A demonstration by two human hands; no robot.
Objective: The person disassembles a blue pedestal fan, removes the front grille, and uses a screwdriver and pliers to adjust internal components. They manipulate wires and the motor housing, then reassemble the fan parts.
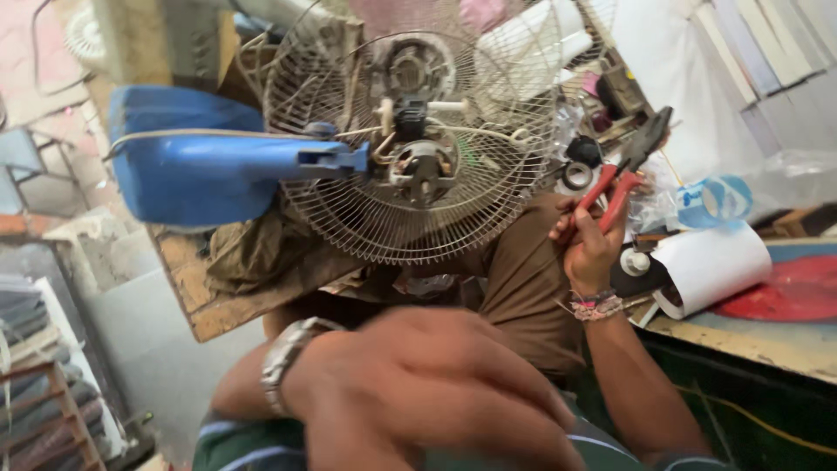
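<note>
Blurred left hand fingers unclear, right hand fingers wrapped round red-handled pliers.

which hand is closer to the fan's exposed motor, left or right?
Right. The right hand holds red-handled pliers just beside the wire guard, to the right of the motor. The left hand is low in the foreground, blurred, well below the fan.

A clear plastic bottle with a blue label lies on its side just above the white paper roll. Left of the bottle sits a crumpled clear plastic bag.
</note>
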